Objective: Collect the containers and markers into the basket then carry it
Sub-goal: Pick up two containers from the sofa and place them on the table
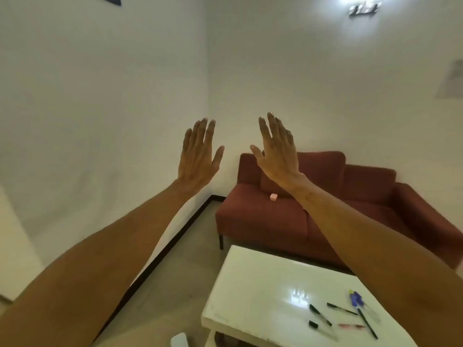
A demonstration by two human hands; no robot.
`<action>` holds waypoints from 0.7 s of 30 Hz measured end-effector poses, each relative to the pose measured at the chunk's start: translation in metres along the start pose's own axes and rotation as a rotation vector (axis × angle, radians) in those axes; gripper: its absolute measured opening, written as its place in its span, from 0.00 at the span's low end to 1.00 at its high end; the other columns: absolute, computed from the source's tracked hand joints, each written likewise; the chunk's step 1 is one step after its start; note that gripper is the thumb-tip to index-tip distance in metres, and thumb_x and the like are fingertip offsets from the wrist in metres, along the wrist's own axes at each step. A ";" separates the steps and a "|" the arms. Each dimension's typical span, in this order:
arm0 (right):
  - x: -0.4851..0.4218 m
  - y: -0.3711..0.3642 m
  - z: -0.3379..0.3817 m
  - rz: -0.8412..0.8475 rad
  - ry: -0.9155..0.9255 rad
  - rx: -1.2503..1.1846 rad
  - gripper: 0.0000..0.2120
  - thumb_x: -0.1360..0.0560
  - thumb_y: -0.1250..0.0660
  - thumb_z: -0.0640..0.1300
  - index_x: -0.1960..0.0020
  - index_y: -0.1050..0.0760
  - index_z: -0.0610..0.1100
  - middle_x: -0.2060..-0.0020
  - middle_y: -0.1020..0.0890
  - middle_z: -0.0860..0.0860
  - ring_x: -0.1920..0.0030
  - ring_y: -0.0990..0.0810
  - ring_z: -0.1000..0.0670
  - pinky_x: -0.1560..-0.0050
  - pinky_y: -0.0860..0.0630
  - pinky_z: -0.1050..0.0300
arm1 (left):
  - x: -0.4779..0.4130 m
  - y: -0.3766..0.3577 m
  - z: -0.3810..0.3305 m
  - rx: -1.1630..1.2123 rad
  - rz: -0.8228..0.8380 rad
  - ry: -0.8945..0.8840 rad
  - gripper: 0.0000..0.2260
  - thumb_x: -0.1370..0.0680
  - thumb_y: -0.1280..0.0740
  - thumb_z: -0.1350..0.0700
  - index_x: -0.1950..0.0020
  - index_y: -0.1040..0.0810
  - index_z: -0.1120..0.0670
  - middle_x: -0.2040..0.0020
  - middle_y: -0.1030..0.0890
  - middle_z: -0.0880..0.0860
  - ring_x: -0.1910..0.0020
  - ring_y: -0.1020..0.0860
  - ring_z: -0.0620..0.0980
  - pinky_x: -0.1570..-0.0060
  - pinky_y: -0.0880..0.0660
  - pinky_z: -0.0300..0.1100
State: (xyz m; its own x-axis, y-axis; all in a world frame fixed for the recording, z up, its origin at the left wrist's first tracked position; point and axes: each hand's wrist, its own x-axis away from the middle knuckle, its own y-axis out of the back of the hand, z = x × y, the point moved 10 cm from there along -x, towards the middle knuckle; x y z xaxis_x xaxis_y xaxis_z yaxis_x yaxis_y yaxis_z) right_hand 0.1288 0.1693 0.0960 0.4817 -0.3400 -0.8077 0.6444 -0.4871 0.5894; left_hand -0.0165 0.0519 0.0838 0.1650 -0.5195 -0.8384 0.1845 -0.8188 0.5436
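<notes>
Nearest me, on the glossy white low table [253, 291], I see a loose scatter of slim plastic markers [345, 314], black-capped, one blue, one reddish, lying flat and apart. I judge them light, stiff and prone to roll on that slick top, so I would pinch each at mid-barrel or rake several together. No basket or containers show. Farther out, my left hand [198, 156] and right hand [278, 151] are raised with fingers spread, holding nothing. Beyond them sits a dark red fabric sofa [363, 191] with a small pink cube [273, 197] on its seat.
</notes>
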 end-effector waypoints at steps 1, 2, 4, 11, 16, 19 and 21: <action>-0.002 -0.021 0.015 0.022 -0.011 -0.017 0.35 0.19 0.40 0.56 0.19 0.50 0.44 0.19 0.48 0.43 0.19 0.48 0.42 0.22 0.45 0.41 | 0.005 -0.006 0.023 -0.002 0.025 0.023 0.29 0.17 0.47 0.44 0.19 0.47 0.55 0.19 0.43 0.58 0.19 0.46 0.55 0.21 0.49 0.54; -0.004 -0.036 0.022 0.040 -0.034 -0.028 0.35 0.19 0.40 0.56 0.18 0.50 0.45 0.19 0.48 0.43 0.19 0.48 0.42 0.22 0.45 0.41 | 0.009 -0.010 0.043 0.003 0.038 0.036 0.29 0.17 0.47 0.44 0.19 0.47 0.55 0.19 0.43 0.58 0.19 0.46 0.55 0.21 0.49 0.54; -0.004 -0.080 0.044 0.097 -0.081 -0.041 0.35 0.18 0.42 0.57 0.19 0.50 0.45 0.19 0.48 0.43 0.19 0.48 0.42 0.22 0.45 0.41 | 0.022 -0.029 0.092 -0.006 0.093 0.045 0.29 0.17 0.47 0.44 0.19 0.47 0.55 0.19 0.43 0.58 0.19 0.46 0.55 0.21 0.48 0.54; -0.017 -0.220 0.119 0.210 -0.121 -0.084 0.34 0.19 0.39 0.55 0.19 0.48 0.44 0.19 0.45 0.42 0.20 0.45 0.40 0.24 0.42 0.41 | 0.045 -0.094 0.232 0.020 0.205 0.080 0.29 0.17 0.46 0.44 0.19 0.47 0.55 0.19 0.43 0.58 0.20 0.46 0.56 0.21 0.48 0.54; -0.041 -0.322 0.148 0.229 -0.142 -0.114 0.34 0.20 0.37 0.54 0.20 0.45 0.44 0.20 0.43 0.41 0.21 0.42 0.40 0.24 0.38 0.40 | 0.046 -0.158 0.312 0.039 0.248 0.112 0.29 0.17 0.47 0.44 0.19 0.47 0.55 0.19 0.43 0.58 0.19 0.46 0.55 0.21 0.48 0.54; -0.058 -0.386 0.155 0.246 -0.172 -0.129 0.33 0.20 0.38 0.54 0.20 0.45 0.44 0.20 0.43 0.41 0.21 0.42 0.41 0.24 0.38 0.41 | 0.034 -0.204 0.356 0.040 0.278 0.103 0.29 0.17 0.46 0.44 0.19 0.47 0.55 0.19 0.43 0.58 0.20 0.46 0.55 0.21 0.48 0.54; -0.074 -0.429 0.156 0.260 -0.199 -0.139 0.33 0.19 0.40 0.55 0.20 0.45 0.44 0.20 0.43 0.41 0.20 0.43 0.41 0.23 0.38 0.42 | 0.021 -0.238 0.385 0.050 0.293 0.101 0.29 0.17 0.46 0.44 0.19 0.47 0.55 0.19 0.43 0.57 0.19 0.46 0.55 0.21 0.47 0.54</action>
State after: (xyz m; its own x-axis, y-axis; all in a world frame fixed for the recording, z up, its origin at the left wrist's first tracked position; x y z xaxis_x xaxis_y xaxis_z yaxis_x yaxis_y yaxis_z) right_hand -0.2761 0.2781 -0.0992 0.5237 -0.5950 -0.6096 0.5969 -0.2543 0.7610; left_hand -0.4302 0.1418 -0.0785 0.3001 -0.7104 -0.6366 0.0675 -0.6498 0.7571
